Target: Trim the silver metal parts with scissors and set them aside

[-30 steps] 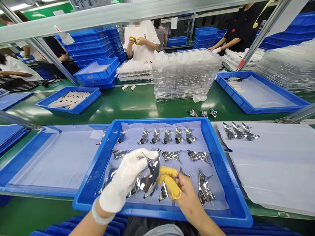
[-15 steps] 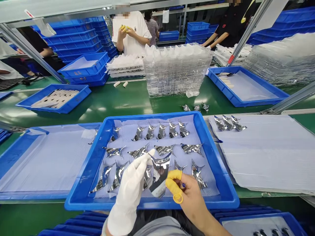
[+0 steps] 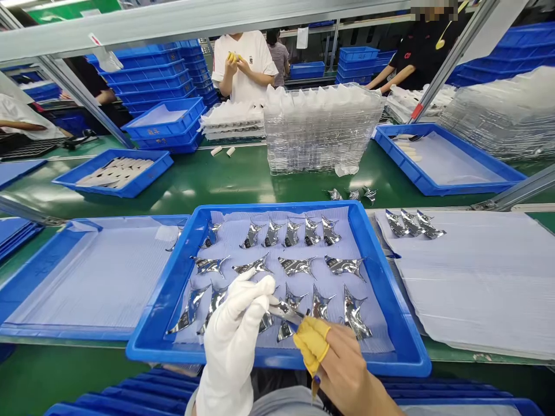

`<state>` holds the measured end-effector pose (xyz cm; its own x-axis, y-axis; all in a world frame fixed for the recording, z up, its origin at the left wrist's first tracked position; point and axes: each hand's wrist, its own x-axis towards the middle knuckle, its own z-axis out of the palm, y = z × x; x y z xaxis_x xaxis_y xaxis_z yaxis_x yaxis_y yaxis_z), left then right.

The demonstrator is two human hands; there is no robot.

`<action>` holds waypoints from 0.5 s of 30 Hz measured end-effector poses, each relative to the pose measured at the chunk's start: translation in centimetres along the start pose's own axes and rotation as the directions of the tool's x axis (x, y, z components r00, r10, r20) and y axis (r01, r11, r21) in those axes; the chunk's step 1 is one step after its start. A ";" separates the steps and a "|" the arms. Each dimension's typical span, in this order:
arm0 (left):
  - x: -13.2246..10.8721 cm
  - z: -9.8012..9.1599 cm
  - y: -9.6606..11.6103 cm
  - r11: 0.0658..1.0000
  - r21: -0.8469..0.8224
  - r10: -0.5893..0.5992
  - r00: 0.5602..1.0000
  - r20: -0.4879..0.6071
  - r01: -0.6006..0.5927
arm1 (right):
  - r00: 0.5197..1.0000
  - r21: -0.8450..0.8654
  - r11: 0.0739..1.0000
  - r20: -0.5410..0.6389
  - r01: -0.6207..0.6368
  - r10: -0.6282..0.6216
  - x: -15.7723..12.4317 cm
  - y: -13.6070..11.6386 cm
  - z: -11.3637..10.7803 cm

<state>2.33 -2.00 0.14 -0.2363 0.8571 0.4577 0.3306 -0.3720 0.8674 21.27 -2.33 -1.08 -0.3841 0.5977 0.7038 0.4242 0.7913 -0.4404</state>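
One glossy green bench [image 3: 217, 185]: stretches across the view behind the work.
Blue rectangular plastic tray [image 3: 173, 353]: in front of the person, lined with a ribbed whitish sheet [image 3: 384, 335] and bearing three spaced rows of shiny, silver, sharp-cornered pieces [image 3: 297, 266].
Flat white paper-like sheeting [image 3: 472, 277]: right of the tray, with three matching pieces [image 3: 411, 223] near its far edge.
Left hand in a white fabric glove [image 3: 236, 335]: fingers pinched on one end of a thin, silvery, mirror-finish piece [image 3: 287, 312]; a slip on that smooth surface could drop it onto those below and scratch both.
Bare right hand [image 3: 344, 358] with yellow rubber finger cots [image 3: 313, 341]: fingers bent together at the other end; whether they grip or merely touch cannot be told. Uneven pressure might bend a thin tip, and a sharp corner could snag the glove.
Mirror-finish piece: in the air over the tray's front row, seen nearly edge-on, slanting down toward the right hand; bright grey with dark reflections, its full outline partly hidden.
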 end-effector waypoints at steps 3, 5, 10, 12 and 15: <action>-0.3 0.0 0.5 0.997 0.034 0.074 0.997 -0.006 -0.074 | 1.000 0.023 1.000 -0.009 -0.009 0.009 -0.2 0.3 0.3; -0.5 0.2 1.1 0.994 0.040 0.102 0.994 -0.036 -0.100 | 0.999 0.021 0.999 -0.039 -0.028 0.029 -0.4 0.6 0.7; -0.7 0.2 2.8 0.964 0.115 0.241 0.970 -0.008 -0.239 | 0.983 0.195 0.966 -0.042 -0.169 0.180 -0.5 1.2 1.7; -0.7 -0.1 3.0 0.952 0.142 0.270 0.962 0.042 -0.273 | 0.971 0.276 0.933 0.008 -0.230 0.237 -0.4 1.2 1.8; -0.6 -0.4 2.8 0.949 0.132 0.280 0.957 0.073 -0.288 | 0.952 0.309 0.903 0.030 -0.299 0.305 -0.2 1.0 1.8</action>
<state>3.02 -3.75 2.35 -0.0671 0.7421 0.6669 0.5024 -0.5523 0.6652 20.29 -1.38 -2.68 -0.2606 0.8141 0.5189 0.2446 0.5757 -0.7802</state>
